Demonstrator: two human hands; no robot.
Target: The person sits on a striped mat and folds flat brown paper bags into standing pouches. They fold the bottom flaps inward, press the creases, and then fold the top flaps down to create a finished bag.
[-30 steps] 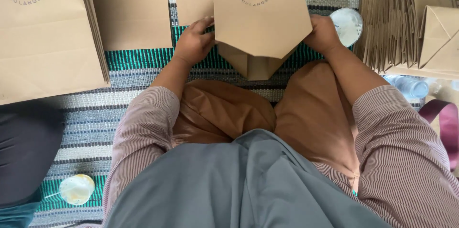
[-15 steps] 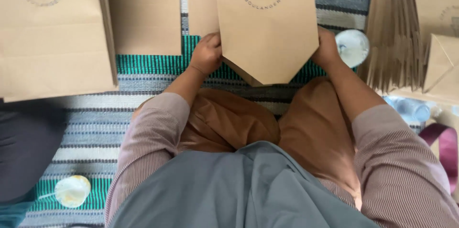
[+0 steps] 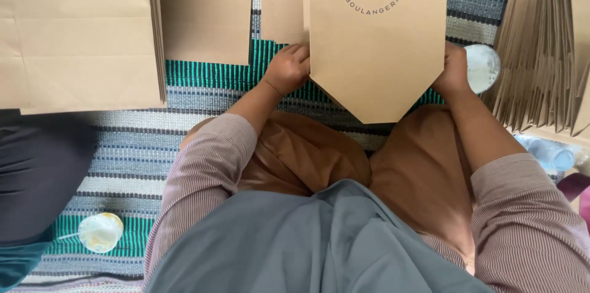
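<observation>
I hold a flat brown paper bag [image 3: 378, 41] with a round printed logo, its pointed folded bottom aimed at my lap. My left hand [image 3: 287, 69] grips the bag's left edge and my right hand [image 3: 453, 70] grips its right edge. The bag lies over a striped teal and grey mat [image 3: 203, 75]. My knees in brown trousers sit just below the bag's point.
Flat brown bags lie at the far left [image 3: 77, 35] and upper middle [image 3: 206, 13]. A row of folded bags [image 3: 544, 47] stands at the right. A white lidded cup [image 3: 482, 67] is beside my right hand, another cup [image 3: 99, 231] at lower left, a plastic bottle [image 3: 550, 153] at right.
The bag's bottom flap, folded up a second ago, now lies flat in a point. Both hands slid along the bag's edges as it flattened.
</observation>
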